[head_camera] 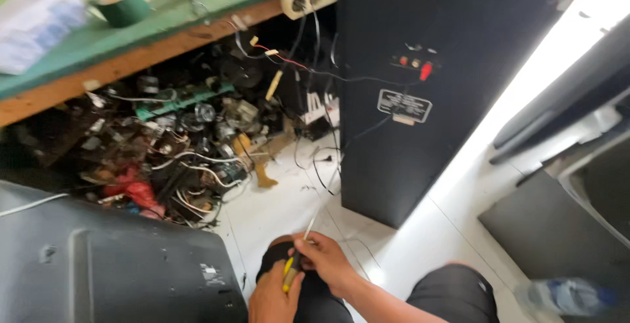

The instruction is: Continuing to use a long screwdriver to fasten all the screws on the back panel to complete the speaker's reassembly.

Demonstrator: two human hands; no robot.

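At bottom centre, both hands, left hand (272,297) and right hand (325,262), clamp their fingers on a yellow-handled screwdriver (294,261), steadying it over the knee.

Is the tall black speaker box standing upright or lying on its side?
Upright. The black speaker box stands on end on the white floor, its back panel with terminals and label facing the camera.

Open white floor (289,211) runs ahead of the knees, a clear lane toward the wall. On the left, a tangled heap of wires and scrap parts (177,159) spills out from under the green-topped bench (131,41) and blocks that side low down. The tall black speaker cabinet (420,80) walls off the right, loose cables (321,159) trailing across the gap. A dark panel (111,270) crowds the near left.
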